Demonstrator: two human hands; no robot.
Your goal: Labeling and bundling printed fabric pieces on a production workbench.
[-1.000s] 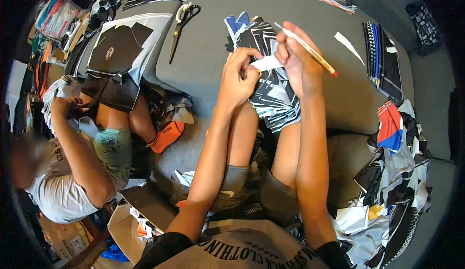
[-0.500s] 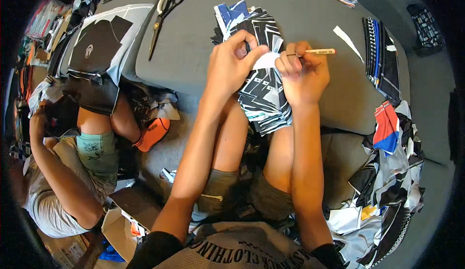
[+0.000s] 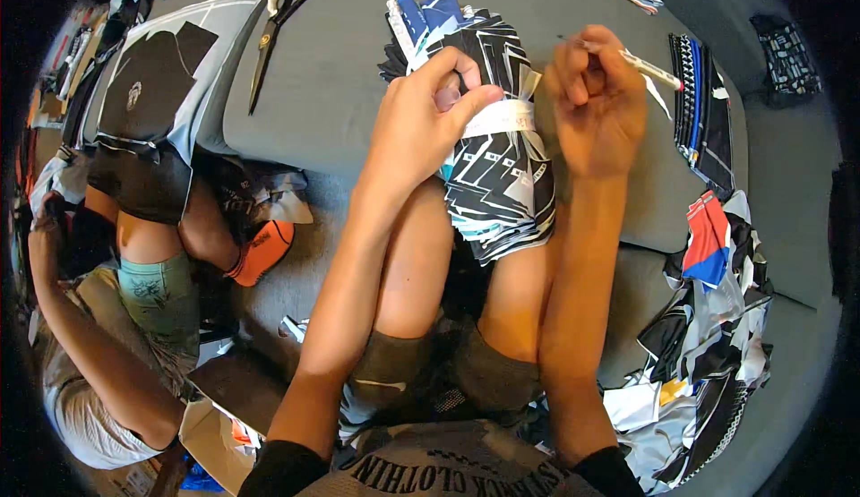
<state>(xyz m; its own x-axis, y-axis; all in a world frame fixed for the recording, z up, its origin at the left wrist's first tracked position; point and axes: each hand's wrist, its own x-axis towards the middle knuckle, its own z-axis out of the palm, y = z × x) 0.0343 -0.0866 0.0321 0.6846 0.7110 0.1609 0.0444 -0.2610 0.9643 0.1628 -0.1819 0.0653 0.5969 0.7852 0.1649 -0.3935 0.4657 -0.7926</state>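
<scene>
A bundle of black-and-white patterned fabric pieces (image 3: pixel 502 175) lies over the table edge and down to my knees, with a white strip (image 3: pixel 503 118) round its middle. Some blue pieces (image 3: pixel 439 15) stick out at its far end. My left hand (image 3: pixel 428 107) is closed at the left side of the bundle, its thumb against the strip. To the right of the bundle, raised and apart from it, is my right hand (image 3: pixel 598 103), with a white marker pen (image 3: pixel 652 69) between its fingers. The pen's red end points right; its other end is blurred by the fingers.
Large scissors (image 3: pixel 273 42) lie on the grey padded table (image 3: pixel 331 67). Folded fabric stacks (image 3: pixel 703 112) are at the right edge, above a heap of scraps (image 3: pixel 708 354). On the left a person (image 3: pixel 112 354) sits beside dark fabric panels (image 3: pixel 148 85). An open cardboard box (image 3: pixel 210 434) stands below.
My right hand has moved away from the strip, up and to the right, with the marker pen, which now tilts. The strip shows more fully. My left hand stays on the bundle.
</scene>
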